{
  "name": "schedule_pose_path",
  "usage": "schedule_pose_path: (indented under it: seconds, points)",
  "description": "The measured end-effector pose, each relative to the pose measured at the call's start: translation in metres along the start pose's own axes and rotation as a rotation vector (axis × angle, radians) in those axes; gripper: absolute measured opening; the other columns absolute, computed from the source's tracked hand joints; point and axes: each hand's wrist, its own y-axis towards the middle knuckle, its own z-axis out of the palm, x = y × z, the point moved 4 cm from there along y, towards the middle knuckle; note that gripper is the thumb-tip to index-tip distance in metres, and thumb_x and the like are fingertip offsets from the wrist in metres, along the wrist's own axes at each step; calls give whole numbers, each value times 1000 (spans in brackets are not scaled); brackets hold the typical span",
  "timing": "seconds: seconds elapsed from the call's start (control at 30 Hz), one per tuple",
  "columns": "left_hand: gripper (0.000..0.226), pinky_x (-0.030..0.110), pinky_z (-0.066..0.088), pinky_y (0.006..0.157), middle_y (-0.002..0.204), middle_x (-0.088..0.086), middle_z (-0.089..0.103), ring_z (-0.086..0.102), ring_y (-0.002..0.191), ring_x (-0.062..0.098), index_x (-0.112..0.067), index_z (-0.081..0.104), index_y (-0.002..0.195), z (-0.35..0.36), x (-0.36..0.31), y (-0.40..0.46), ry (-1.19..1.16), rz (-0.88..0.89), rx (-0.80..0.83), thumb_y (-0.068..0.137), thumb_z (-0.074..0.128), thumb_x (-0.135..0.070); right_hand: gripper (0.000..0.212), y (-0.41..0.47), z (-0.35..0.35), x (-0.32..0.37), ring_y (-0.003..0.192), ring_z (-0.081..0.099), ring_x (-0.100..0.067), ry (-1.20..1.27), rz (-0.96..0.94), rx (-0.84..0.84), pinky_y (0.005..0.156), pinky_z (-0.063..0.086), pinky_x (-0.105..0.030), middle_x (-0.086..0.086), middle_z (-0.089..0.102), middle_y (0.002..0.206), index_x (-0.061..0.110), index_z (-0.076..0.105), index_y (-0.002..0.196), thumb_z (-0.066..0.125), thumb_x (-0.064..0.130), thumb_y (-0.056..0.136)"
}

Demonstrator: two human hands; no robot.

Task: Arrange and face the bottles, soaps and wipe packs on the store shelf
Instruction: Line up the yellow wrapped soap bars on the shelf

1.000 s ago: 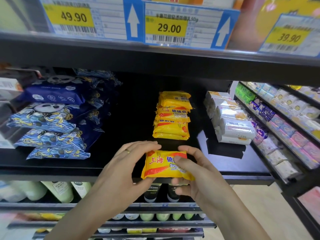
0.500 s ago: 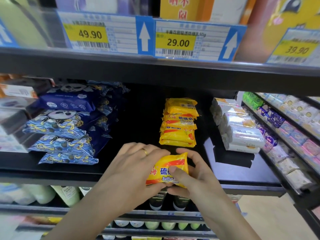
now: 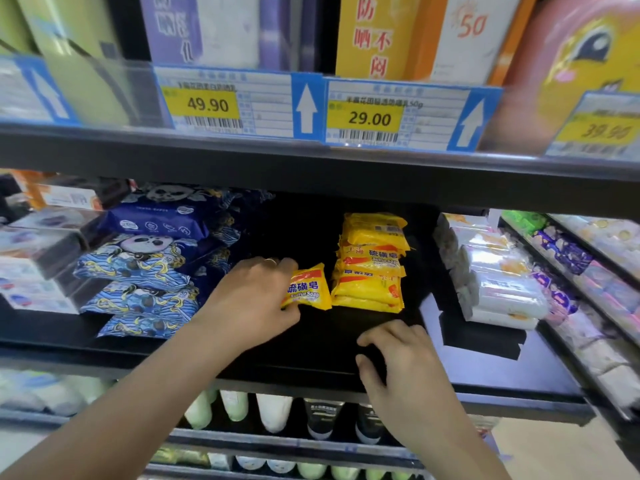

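Observation:
My left hand [image 3: 254,299] grips a yellow sulfur soap bar [image 3: 306,288] by its left end and holds it upright on the black shelf [image 3: 346,344], just left of a stack of the same yellow soaps [image 3: 370,263]. My right hand [image 3: 398,358] hovers over the shelf's front edge with fingers loosely curled, holding nothing. Blue panda wipe packs [image 3: 145,268] are stacked to the left. White wrapped soap packs [image 3: 498,282] are stacked to the right.
Price tags [image 3: 367,117] hang on the shelf above, under boxed sunscreen products. Bottles and tubes [image 3: 273,414] stand on the shelf below. Boxed items [image 3: 38,251] sit at far left. A neighbouring rack of small packs [image 3: 571,258] runs along the right.
My left hand has carried the soap bar forward onto the shelf beside the yellow stack. My right hand has let go of it and drawn back to the shelf's front edge.

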Motion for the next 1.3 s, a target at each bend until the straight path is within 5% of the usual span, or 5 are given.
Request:
schedule_pose_path:
  seconds: [0.37,0.5,0.77,1.1,1.3]
  points:
    - [55,32,42,101,136,1,57,52,126,23,-23,49,144,24,15,23,96,20,128,90,60,-28,31,-9,4,-11,109,42,-1,72,-21,43,94,37,-13,24,53,115,33,67,126,61,37,96]
    - [76,35,37,114,153,8,46,42,139,27,-17,24,161,31,11,17,44,6,102,93,59,-24,26,-8,2,-15,112,44,5,167,46,23,92,31,-2,29,55,112,35,69,122,66,33,95]
    - [45,30,48,102,130,-16,59,51,120,9,-31,60,135,31,-13,-42,-271,83,-210,90,63,-25,28,17,-23,-35,97,59,1,350,185,-215,79,48,-17,21,54,115,37,65,118,71,26,93]
    - [40,28,42,95,119,-30,55,46,109,0,-42,65,120,64,-13,-56,-398,-9,-165,92,38,-51,31,103,-52,-36,120,55,-22,94,68,-267,98,45,-29,0,52,133,30,67,126,68,26,95]
    - [41,26,41,98,118,-34,53,45,113,0,-45,65,119,64,-9,-54,-479,-36,-123,89,39,-55,44,158,-38,-39,130,54,-29,-108,27,-55,110,45,-44,3,52,146,38,55,142,61,32,99]
